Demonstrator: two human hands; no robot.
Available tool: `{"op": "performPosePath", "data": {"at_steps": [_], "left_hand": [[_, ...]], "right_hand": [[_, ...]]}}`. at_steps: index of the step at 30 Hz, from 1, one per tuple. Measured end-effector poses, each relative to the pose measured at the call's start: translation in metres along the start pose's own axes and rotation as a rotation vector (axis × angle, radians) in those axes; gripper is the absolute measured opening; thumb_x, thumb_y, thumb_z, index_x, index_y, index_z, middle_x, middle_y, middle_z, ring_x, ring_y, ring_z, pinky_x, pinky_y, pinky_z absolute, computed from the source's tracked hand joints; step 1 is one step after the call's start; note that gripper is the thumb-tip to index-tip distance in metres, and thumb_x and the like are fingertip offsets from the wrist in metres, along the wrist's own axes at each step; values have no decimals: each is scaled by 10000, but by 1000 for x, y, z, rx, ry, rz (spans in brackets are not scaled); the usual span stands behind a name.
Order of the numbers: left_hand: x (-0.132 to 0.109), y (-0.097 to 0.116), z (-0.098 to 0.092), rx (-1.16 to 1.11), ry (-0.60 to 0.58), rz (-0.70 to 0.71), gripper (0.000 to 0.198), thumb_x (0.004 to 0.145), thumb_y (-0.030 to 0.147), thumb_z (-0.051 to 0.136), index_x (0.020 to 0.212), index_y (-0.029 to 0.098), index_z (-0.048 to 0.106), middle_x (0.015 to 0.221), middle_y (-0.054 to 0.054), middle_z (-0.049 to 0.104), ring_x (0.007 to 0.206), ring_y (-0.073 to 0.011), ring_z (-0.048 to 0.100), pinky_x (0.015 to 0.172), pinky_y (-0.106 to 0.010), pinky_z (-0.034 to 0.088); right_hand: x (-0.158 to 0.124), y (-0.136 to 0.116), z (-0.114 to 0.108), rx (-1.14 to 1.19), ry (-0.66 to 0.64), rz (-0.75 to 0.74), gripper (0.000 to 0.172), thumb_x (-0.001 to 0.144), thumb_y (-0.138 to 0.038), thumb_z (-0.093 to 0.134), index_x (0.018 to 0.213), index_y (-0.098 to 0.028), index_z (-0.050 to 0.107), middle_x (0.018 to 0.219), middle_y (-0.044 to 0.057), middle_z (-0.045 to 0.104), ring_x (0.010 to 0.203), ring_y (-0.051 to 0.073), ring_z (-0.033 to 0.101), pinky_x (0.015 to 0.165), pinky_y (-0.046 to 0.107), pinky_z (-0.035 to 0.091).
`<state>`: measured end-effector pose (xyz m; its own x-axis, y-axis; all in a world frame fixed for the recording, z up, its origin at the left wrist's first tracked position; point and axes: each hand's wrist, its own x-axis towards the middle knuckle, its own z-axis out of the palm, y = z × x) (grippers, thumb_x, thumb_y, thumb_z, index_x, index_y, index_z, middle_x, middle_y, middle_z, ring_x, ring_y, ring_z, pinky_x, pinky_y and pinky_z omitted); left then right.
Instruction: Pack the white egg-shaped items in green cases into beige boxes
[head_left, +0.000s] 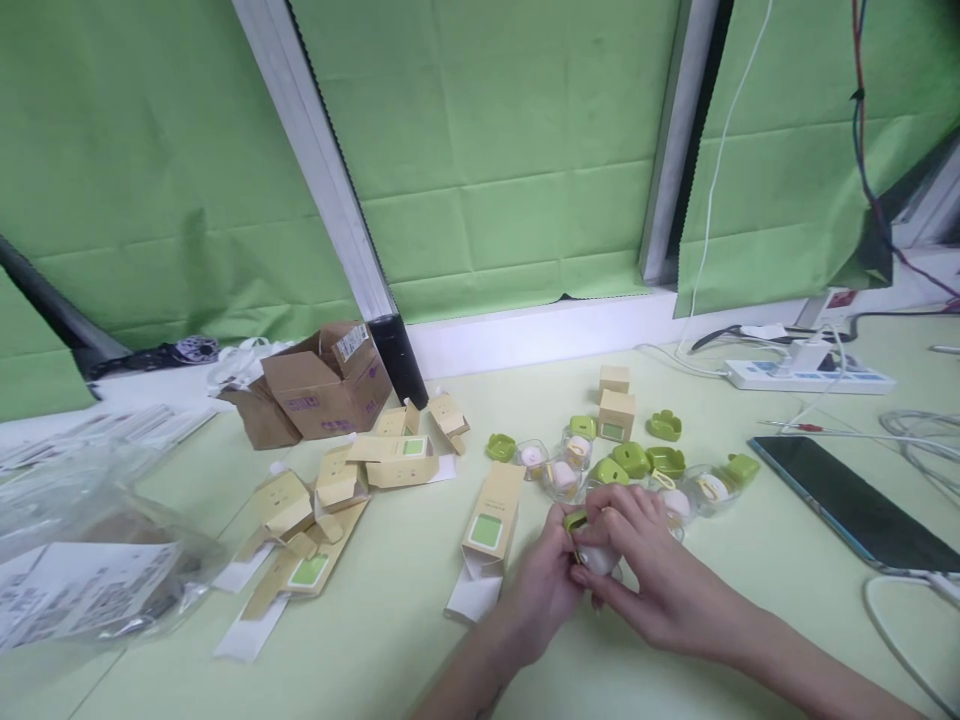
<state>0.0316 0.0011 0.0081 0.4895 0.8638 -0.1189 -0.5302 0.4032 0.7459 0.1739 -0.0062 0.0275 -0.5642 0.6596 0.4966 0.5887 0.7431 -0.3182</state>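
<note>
Both of my hands meet low in the middle of the table around one small item (589, 540) with a green cap and a pale body. My left hand (541, 585) grips it from the left. My right hand (645, 565) wraps over it from the right, fingers curled. Just beyond the hands lie several green lids (634, 458) and small clear cups with pale contents (562, 475). An opened tan carton with a green window (491, 515) lies directly left of my hands.
Several opened tan cartons (341, 480) and a brown cardboard box (326, 390) lie at the left, with a clear plastic bag (82, 540) beside them. A dark tablet (855, 505), a white power strip (810, 375) and cables are at the right. Two closed small boxes (616, 400) stand behind the lids.
</note>
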Motion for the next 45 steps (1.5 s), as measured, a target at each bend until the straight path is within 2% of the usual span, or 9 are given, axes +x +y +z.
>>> {"op": "performPosePath", "data": {"at_steps": [5, 7, 11, 14, 22, 26, 30, 34, 45], "left_hand": [[1, -1, 1, 24, -4, 20, 159, 722, 308, 551, 782, 187, 466, 678, 41, 467, 520, -71, 380, 454, -198, 276], [-2, 2, 5, -2, -12, 13, 158, 717, 313, 545, 776, 186, 473, 664, 37, 465, 524, -80, 386, 450, -203, 269], [-8, 9, 12, -111, -18, -18, 151, 685, 238, 516, 822, 175, 512, 673, 18, 497, 576, -108, 441, 529, -230, 326], [-9, 9, 13, -150, 13, 2, 276, 645, 170, 527, 921, 167, 546, 733, 7, 538, 645, -118, 477, 620, -241, 358], [-7, 7, 13, -112, -12, 26, 369, 638, 122, 554, 1004, 164, 566, 879, -18, 577, 885, -169, 510, 809, -273, 360], [-8, 9, 14, -92, -2, 10, 295, 626, 134, 522, 918, 166, 554, 751, 2, 535, 741, -144, 495, 647, -244, 370], [-7, 10, 11, -11, -12, -35, 257, 677, 206, 530, 931, 167, 515, 637, 29, 452, 562, -108, 408, 491, -223, 291], [-7, 11, 8, 6, -7, -65, 283, 702, 314, 553, 937, 169, 494, 617, 40, 431, 537, -89, 363, 509, -222, 278], [-9, 12, 11, 79, -7, -71, 342, 668, 428, 616, 876, 189, 488, 613, 54, 395, 535, -71, 293, 519, -226, 237]], "right_hand": [[1, 0, 2, -24, 48, 76, 76, 827, -208, 543, 900, -226, 531, 950, 82, 487, 822, 231, 472, 670, 392, 429], [2, -1, 0, 17, 64, 63, 130, 829, -236, 555, 959, -243, 544, 997, 91, 486, 895, 253, 481, 711, 419, 444], [3, -4, -1, 326, 88, 28, 267, 824, -203, 537, 1081, -259, 493, 1128, 90, 495, 1127, 249, 444, 850, 377, 463], [4, -5, 3, 473, 111, 26, 313, 803, -134, 518, 1087, -250, 460, 1113, 72, 533, 1089, 212, 492, 887, 349, 455], [2, -1, 7, 429, 75, -37, 332, 816, -72, 457, 1101, -232, 405, 1145, 94, 500, 1074, 206, 478, 874, 379, 445], [2, -5, -4, 517, 4, 35, 230, 861, -106, 437, 1049, -239, 445, 1129, 81, 487, 1035, 182, 496, 887, 367, 451], [4, -6, -12, 577, -67, 72, 200, 854, -96, 457, 987, -241, 497, 1122, 64, 469, 1044, 177, 486, 896, 351, 448], [6, -6, -14, 577, -82, 104, 220, 843, -84, 479, 988, -244, 520, 1117, 57, 476, 1050, 178, 487, 886, 335, 448], [4, -6, -10, 487, -40, 136, 173, 849, -101, 502, 952, -237, 532, 1112, 64, 503, 1029, 175, 515, 831, 302, 462]]}}
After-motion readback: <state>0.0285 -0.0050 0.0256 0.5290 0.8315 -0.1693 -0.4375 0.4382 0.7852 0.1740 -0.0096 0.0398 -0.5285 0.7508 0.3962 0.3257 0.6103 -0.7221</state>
